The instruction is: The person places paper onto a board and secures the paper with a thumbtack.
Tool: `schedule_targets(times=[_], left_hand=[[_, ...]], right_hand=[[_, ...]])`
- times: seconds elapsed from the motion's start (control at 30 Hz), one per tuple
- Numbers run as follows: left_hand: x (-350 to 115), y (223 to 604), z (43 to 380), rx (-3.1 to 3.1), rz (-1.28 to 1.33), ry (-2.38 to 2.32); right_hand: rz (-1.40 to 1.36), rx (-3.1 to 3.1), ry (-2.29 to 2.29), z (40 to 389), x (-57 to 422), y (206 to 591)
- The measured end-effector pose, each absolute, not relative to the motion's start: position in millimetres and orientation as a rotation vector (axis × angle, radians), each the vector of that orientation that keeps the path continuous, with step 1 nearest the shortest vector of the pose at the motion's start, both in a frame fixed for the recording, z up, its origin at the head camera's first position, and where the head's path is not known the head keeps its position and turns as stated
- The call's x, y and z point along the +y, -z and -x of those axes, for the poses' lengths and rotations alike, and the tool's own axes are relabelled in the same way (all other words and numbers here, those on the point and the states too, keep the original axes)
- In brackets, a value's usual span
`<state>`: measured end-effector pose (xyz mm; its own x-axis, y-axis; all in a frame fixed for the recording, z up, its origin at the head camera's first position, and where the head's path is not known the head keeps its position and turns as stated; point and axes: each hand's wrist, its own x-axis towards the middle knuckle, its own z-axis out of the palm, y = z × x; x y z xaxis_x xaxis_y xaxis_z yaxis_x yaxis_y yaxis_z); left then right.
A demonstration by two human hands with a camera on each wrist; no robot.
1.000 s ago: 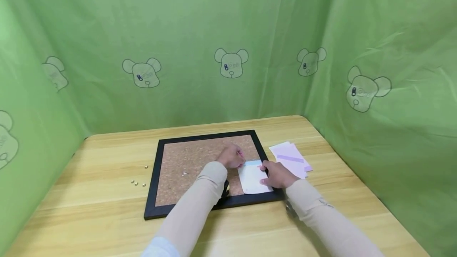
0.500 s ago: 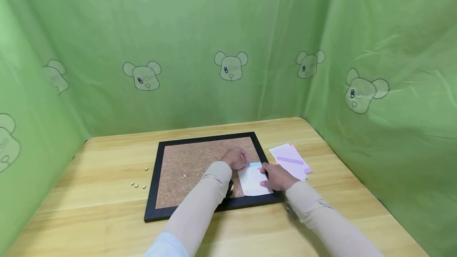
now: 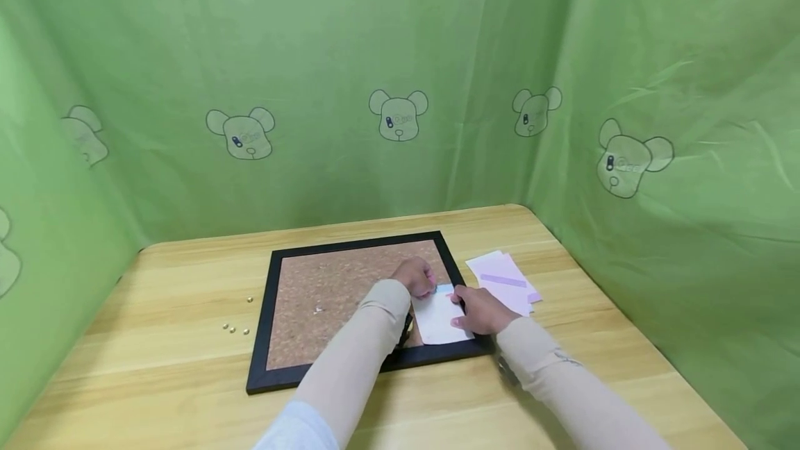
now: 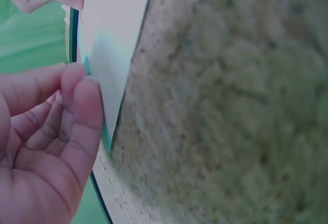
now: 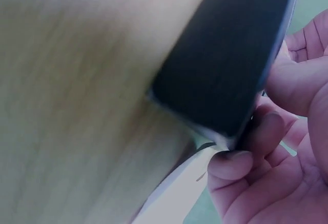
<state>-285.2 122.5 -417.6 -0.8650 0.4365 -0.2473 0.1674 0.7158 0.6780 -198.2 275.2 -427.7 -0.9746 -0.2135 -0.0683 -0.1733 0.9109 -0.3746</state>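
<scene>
A black-framed corkboard (image 3: 337,283) lies on the wooden table, with a white sheet of paper (image 3: 434,318) on its right part. The sheet has a pale blue band at its far edge. At that edge my left hand (image 3: 417,276) pinches with thumb and fingers; what sits between the fingertips is hidden. In the left wrist view, its fingertips (image 4: 86,88) meet right at the blue band. My right hand (image 3: 484,310) grips the right side of the black frame (image 5: 220,65), thumb and a finger over the sheet, other fingers curled along the frame's outer edge.
Several small brass-coloured tacks (image 3: 232,329) are scattered on the table left of the board. Overlapping white and lilac papers (image 3: 503,283) lie just right of it. A small whitish mark or bit (image 3: 318,310) shows on the cork. Green curtains (image 3: 312,54) surround the table.
My left hand has shifted slightly to the right along the sheet's far edge, uncovering less of the blue band. The right hand keeps its grip; the board and sheet stay put.
</scene>
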Motion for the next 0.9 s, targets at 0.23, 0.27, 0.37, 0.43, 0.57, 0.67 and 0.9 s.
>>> schedule_targets(times=[0.23,0.27,0.37,0.43,0.57,0.67,0.9], left_hand=[[125.4,422.0,285.6,2.542,-0.484,-0.93],[125.7,422.1,285.6,2.546,-0.481,-0.931],[126.7,422.7,284.6,2.569,-0.481,-0.928],[127.4,423.0,284.4,2.575,-0.472,-0.934],[127.7,423.3,283.9,2.594,-0.463,-0.912],[127.3,422.4,283.5,2.603,-0.451,-0.891],[125.1,419.2,281.2,2.613,-0.431,-0.878]], right_hand=[[0.281,2.966,0.576,197.5,276.8,430.9],[0.283,2.969,0.575,197.7,277.1,431.1],[0.289,2.978,0.571,198.2,277.6,430.5],[0.292,2.981,0.571,198.1,277.8,430.0],[0.281,2.978,0.572,197.7,277.2,429.3],[0.266,2.969,0.57,197.9,276.7,429.0],[0.262,2.968,0.583,198.2,276.9,429.4]])
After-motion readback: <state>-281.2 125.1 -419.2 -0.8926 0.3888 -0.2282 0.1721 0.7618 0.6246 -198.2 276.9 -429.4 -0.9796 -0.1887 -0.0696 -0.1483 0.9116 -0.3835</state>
